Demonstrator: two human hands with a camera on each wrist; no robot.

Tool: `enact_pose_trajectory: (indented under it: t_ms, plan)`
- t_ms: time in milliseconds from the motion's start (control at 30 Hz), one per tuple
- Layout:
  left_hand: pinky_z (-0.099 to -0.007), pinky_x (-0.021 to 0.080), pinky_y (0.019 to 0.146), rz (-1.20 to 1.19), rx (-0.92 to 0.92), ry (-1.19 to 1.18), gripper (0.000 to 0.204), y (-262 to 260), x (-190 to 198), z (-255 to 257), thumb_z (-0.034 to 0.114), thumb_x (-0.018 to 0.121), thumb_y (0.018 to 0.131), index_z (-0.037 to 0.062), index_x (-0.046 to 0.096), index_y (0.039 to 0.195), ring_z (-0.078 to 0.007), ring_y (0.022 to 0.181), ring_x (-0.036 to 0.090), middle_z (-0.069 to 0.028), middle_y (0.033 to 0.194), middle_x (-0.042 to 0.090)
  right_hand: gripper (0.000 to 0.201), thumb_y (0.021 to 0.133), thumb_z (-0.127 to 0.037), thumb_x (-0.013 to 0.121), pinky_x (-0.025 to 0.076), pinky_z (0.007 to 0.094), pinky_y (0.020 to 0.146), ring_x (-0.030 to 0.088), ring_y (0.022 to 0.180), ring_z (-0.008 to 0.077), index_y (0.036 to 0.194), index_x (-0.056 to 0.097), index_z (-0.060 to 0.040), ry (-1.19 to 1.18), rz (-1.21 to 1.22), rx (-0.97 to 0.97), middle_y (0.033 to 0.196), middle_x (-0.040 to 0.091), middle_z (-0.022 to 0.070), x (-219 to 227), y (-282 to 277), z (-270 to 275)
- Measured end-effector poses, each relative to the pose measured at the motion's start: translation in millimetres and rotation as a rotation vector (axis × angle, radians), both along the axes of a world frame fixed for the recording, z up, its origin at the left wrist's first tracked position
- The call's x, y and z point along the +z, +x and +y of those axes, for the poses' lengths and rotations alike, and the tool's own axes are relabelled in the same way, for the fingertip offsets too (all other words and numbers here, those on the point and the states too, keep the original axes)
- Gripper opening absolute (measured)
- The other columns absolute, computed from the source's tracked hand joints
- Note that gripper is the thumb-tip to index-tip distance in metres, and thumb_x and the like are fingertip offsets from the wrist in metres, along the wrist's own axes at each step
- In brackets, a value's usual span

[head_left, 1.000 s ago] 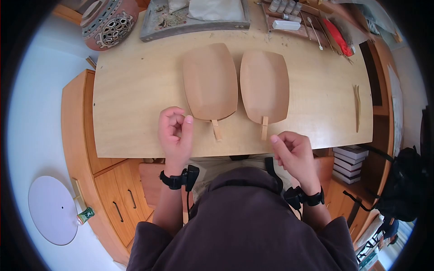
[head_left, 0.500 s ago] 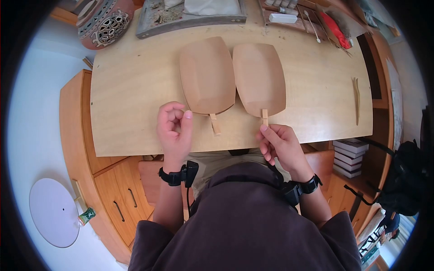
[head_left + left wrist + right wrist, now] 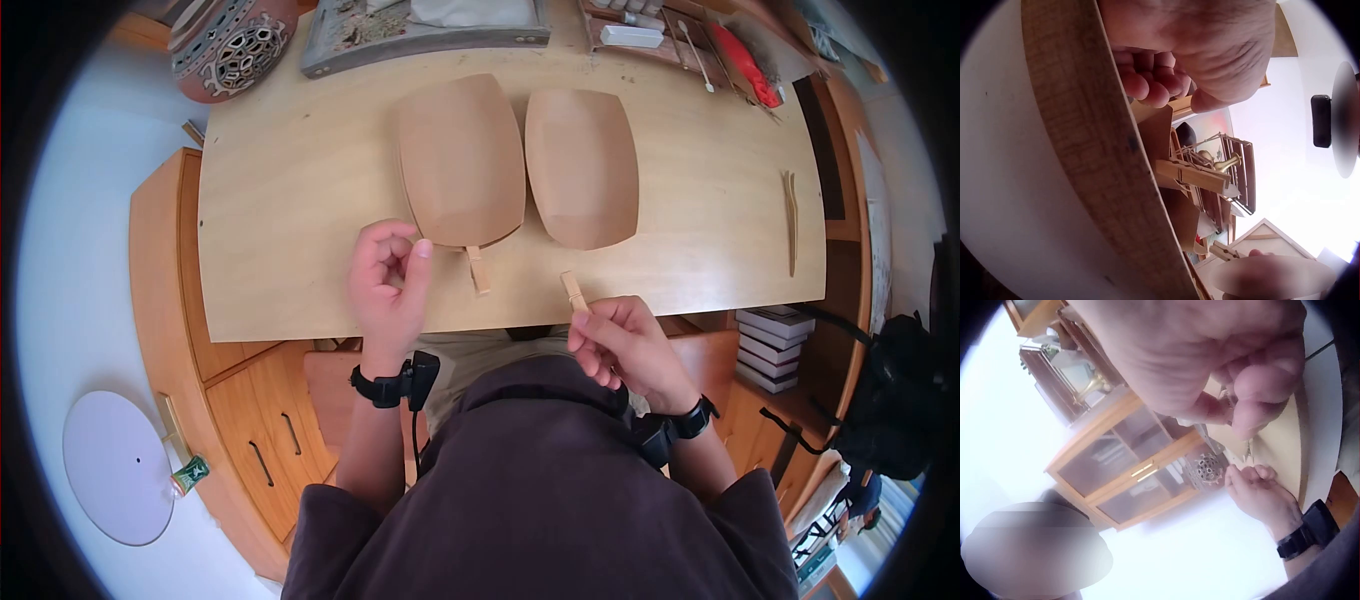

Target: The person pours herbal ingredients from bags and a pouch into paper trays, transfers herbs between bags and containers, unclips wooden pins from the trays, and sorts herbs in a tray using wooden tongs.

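Observation:
In the head view, two brown paper trays lie side by side on the wooden table. A wooden clothespin (image 3: 478,270) is clipped to the near edge of the left tray (image 3: 463,165). The right tray (image 3: 582,168) has no clip on its edge. Between thumb and fingers my right hand (image 3: 628,342) pinches another clothespin (image 3: 573,290), just off that tray's near edge. My left hand (image 3: 385,280) is beside the left tray's near left corner, thumb tip right at the rim and fingers loosely curled. The left wrist view shows the clipped clothespin (image 3: 1191,175) below those fingers.
A grey tray (image 3: 425,50) and a patterned pot (image 3: 232,55) stand at the back left. Small jars and a red item (image 3: 742,65) sit at the back right. Wooden tongs (image 3: 791,225) lie near the right edge. Boxes (image 3: 768,350) are stacked beside the table.
My right hand moved in to the right tray's clothespin, gripped it, and drew it off toward me. The left hand stays beside the left tray. The view has shifted slightly.

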State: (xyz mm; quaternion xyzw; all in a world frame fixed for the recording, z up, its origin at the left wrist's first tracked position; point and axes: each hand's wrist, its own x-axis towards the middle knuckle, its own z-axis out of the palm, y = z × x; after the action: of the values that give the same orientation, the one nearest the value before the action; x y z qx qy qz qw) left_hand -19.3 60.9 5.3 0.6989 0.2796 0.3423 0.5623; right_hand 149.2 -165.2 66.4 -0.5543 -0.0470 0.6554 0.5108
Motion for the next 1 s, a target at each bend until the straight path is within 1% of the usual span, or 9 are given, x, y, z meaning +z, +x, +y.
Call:
enact_pose_trajectory:
  t_ms: [100, 200, 300, 433, 500, 600, 800, 900, 1000]
  plan:
    - [-0.0185, 0.036, 0.058, -0.039, 0.002, -0.03, 0.014, 3, -2, -1, 0.003, 0.068, 0.096, 0.0034, 0.06, 0.107, -0.0019, 0.064, 0.044, 0.0064, 0.072, 0.05, 0.032, 0.105, -0.028, 0.06, 0.045, 0.0189, 0.045, 0.057, 0.052, 0.0044, 0.091, 0.067, -0.0007, 0.019, -0.115, 0.044, 0.066, 0.064, 0.0001, 2, -15, 16]
    - [-0.019, 0.036, 0.056, -0.028, 0.011, -0.039, 0.01, 4, -1, -2, 0.003, 0.068, 0.095, 0.003, 0.062, 0.103, -0.0018, 0.065, 0.044, 0.0067, 0.073, 0.049, 0.031, 0.106, -0.026, 0.057, 0.05, 0.0196, 0.051, 0.062, 0.06, 0.0065, 0.108, 0.069, 0.0025, 0.124, -0.104, 0.073, 0.074, 0.067, 0.0025, -6, -23, 32]
    - [-0.0174, 0.036, 0.062, 0.052, -0.03, -0.005, 0.011, 2, 1, -2, 0.001, 0.062, 0.099, 0.0021, 0.06, 0.109, -0.0008, 0.07, 0.046, 0.0062, 0.08, 0.054, 0.031, 0.106, -0.027, 0.057, 0.05, 0.0193, 0.051, 0.062, 0.06, 0.0061, 0.108, 0.068, 0.002, 0.091, -0.107, 0.083, 0.073, 0.066, 0.002, -7, -27, 49]
    - [-0.0177, 0.037, 0.062, 0.068, -0.041, 0.01, 0.008, 6, 2, -3, 0.002, 0.063, 0.099, 0.0017, 0.061, 0.107, -0.0009, 0.07, 0.047, 0.0058, 0.08, 0.055, 0.033, 0.106, -0.03, 0.057, 0.049, 0.0188, 0.047, 0.061, 0.057, 0.0057, 0.104, 0.069, 0.0009, 0.079, -0.109, 0.042, 0.072, 0.066, 0.0021, -12, -29, 64]
    - [-0.0182, 0.038, 0.055, 0.058, 0.028, 0.032, 0.005, 8, -1, -3, 0.005, 0.068, 0.096, 0.0017, 0.065, 0.098, -0.0016, 0.064, 0.048, 0.0048, 0.073, 0.055, 0.033, 0.106, -0.03, 0.058, 0.049, 0.0194, 0.046, 0.061, 0.057, 0.0061, 0.103, 0.069, 0.0006, 0.088, -0.128, 0.026, 0.072, 0.066, 0.0025, -14, -31, 69]
    - [-0.0181, 0.038, 0.054, 0.11, 0.025, 0.061, 0.005, 7, -3, -2, 0.005, 0.069, 0.095, 0.0016, 0.066, 0.093, -0.002, 0.063, 0.05, 0.0031, 0.074, 0.059, 0.033, 0.104, -0.031, 0.06, 0.052, 0.0212, 0.046, 0.062, 0.057, 0.0071, 0.096, 0.068, 0.0005, 0.076, -0.122, 0.064, 0.071, 0.066, 0.0033, -20, -34, 74]
    - [-0.0189, 0.039, 0.052, 0.11, 0.029, 0.063, 0.005, 6, -3, -3, 0.005, 0.07, 0.094, 0.0019, 0.066, 0.092, -0.0026, 0.061, 0.05, 0.0024, 0.073, 0.059, 0.033, 0.103, -0.03, 0.063, 0.053, 0.0214, 0.046, 0.062, 0.056, 0.0072, 0.093, 0.067, 0.0011, 0.019, -0.076, 0.037, 0.071, 0.066, 0.0034, -14, -35, 81]
    - [-0.0188, 0.039, 0.052, 0.104, 0.032, 0.055, 0.005, 5, -5, -3, 0.004, 0.07, 0.093, 0.0019, 0.066, 0.092, -0.0026, 0.061, 0.051, 0.0025, 0.073, 0.059, 0.032, 0.102, -0.03, 0.064, 0.052, 0.0217, 0.045, 0.061, 0.055, 0.0075, 0.093, 0.067, 0.0008, 0.065, -0.035, 0.009, 0.07, 0.066, 0.0033, -20, -36, 81]
    - [-0.0199, 0.04, 0.054, 0.097, 0.032, 0.06, 0.005, 6, -2, -3, 0.003, 0.07, 0.093, 0.0016, 0.066, 0.091, -0.0037, 0.062, 0.051, 0.0015, 0.075, 0.059, 0.031, 0.102, -0.03, 0.064, 0.047, 0.021, 0.044, 0.058, 0.053, 0.0062, 0.09, 0.065, -0.0013, 0.051, -0.04, 0.018, 0.069, 0.064, 0.0018, -16, -36, 80]
